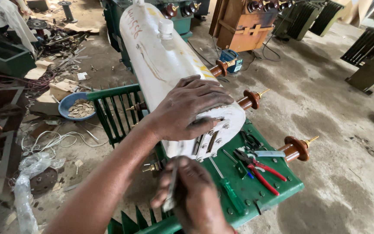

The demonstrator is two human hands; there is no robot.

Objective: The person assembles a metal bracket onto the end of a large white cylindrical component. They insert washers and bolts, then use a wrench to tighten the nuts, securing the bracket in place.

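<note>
My left hand (187, 113) lies spread over the near end of a white cylindrical tank (161, 56), just above its bolted end plate (213, 141). The tank sits on a green transformer lid (278, 188). Below the tank's end, my right hand (198, 197) is closed around a flat grey metal tool (171, 184) that points up toward the tank's underside. A green-handled screwdriver (231, 193) and red-handled pliers (262, 171) lie on the lid, right of my right hand.
Three brown bushings (297, 148) stick out along the lid's right side. Green cooling fins (113, 115) stand at the left. A blue bowl of scraps (76, 106), wires and debris cover the floor at the left. A brown transformer (243, 21) stands behind.
</note>
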